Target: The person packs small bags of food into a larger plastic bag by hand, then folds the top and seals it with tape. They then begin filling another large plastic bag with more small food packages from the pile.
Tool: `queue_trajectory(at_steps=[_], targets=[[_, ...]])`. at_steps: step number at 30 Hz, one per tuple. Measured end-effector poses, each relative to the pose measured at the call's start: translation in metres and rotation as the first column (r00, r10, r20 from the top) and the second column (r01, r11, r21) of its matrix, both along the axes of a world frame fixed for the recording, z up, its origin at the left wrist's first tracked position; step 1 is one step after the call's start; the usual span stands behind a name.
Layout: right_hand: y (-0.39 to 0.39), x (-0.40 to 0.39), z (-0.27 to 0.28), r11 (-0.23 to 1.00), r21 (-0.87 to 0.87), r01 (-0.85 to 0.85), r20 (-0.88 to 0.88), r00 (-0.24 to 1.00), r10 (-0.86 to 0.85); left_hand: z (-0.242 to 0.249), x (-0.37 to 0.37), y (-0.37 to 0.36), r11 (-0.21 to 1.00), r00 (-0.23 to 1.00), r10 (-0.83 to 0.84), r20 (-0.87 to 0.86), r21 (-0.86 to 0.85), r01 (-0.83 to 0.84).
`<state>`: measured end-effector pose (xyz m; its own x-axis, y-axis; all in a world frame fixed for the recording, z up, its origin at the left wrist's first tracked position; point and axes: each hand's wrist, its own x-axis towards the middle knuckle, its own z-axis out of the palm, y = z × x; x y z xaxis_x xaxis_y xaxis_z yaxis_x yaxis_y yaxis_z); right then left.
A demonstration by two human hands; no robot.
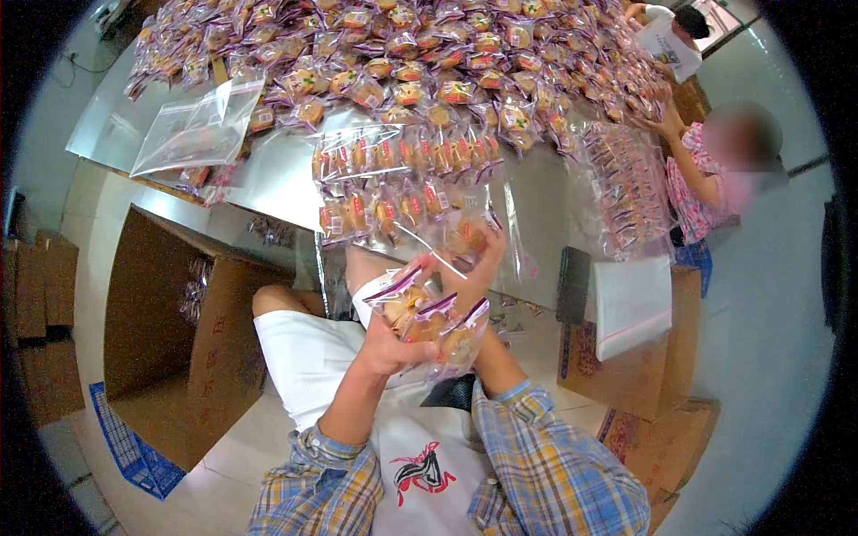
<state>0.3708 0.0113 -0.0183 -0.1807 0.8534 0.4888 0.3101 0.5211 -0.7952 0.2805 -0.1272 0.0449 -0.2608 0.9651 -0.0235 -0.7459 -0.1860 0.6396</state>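
Note:
Several clear, purple-edged packets of small round cakes (420, 322) are gathered in my left hand (384, 347), whose fingers curl round them in front of my lap. Farther forward, my right hand (483, 268) grips a single wrapped cake (465, 238) near the table's edge. Beyond it lies a large clear plastic bag (511, 219) with wrapped cakes in two rows, a fuller back row (407, 159) and a front row (382, 213). My right hand overlaps the near end of this bag; whether its fingers are inside cannot be made out.
A heap of wrapped cakes (402, 67) covers the back of the metal table (277, 183). Clear bags (201, 125) lie left; another filled bag (619, 183) lies right, beside a co-worker (706, 179). Open cardboard box (147, 313), blue crate (130, 447) and stacked bags (636, 304) flank me.

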Motion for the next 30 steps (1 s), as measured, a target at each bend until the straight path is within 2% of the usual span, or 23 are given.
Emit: queue_trajectory(at_steps=[4,7,8,11,12,15,16,19,22,25,28,30], targets=[[0.012,0.009,0.003,0.991,0.073,0.110,0.098,0.988,-0.117,-0.002,-0.003,-0.002,1.000,1.000,-0.030,-0.003,-0.007,0.030],[0.018,0.005,0.013,0.983,0.109,0.151,0.049,0.986,-0.157,-0.002,-0.002,-0.002,1.000,0.999,-0.029,0.024,0.000,0.029],[0.017,0.005,0.014,0.989,0.055,0.138,0.054,0.989,-0.141,-0.002,-0.001,-0.003,1.000,0.999,-0.031,0.030,-0.006,0.031],[0.028,0.000,0.013,0.991,0.097,0.096,0.182,0.977,-0.113,-0.002,-0.001,-0.003,0.999,0.998,-0.032,0.061,-0.020,0.033],[0.034,-0.002,0.008,1.000,0.019,0.011,0.079,0.997,-0.013,0.000,0.000,-0.003,0.999,0.996,-0.025,0.082,-0.022,0.027],[0.040,-0.010,0.014,0.991,0.123,0.046,0.313,0.946,-0.083,0.002,0.000,-0.002,1.000,0.995,-0.025,0.099,-0.007,0.026],[0.041,-0.010,0.015,0.992,0.114,0.045,0.316,0.945,-0.079,0.002,0.001,-0.002,1.000,0.996,-0.025,0.090,0.000,0.025],[0.048,-0.012,0.023,0.979,0.196,0.062,0.471,0.869,-0.150,0.004,0.004,-0.001,0.999,0.993,-0.028,0.118,0.019,0.026],[0.051,-0.008,0.034,0.989,0.138,0.052,0.533,0.838,-0.118,0.005,0.005,-0.002,0.999,0.988,-0.034,0.149,0.005,0.033],[0.046,-0.012,0.039,0.986,0.163,0.040,0.629,0.766,-0.135,0.007,0.005,-0.002,1.000,0.990,-0.025,0.138,-0.008,0.027],[0.040,-0.013,0.039,0.973,0.222,-0.061,0.531,0.845,-0.068,0.004,0.005,-0.002,1.000,0.994,-0.014,0.107,-0.014,0.015],[0.039,-0.017,0.031,0.974,0.218,-0.062,0.537,0.841,-0.067,-0.001,0.006,-0.002,1.000,0.993,-0.003,0.118,-0.004,0.003]])
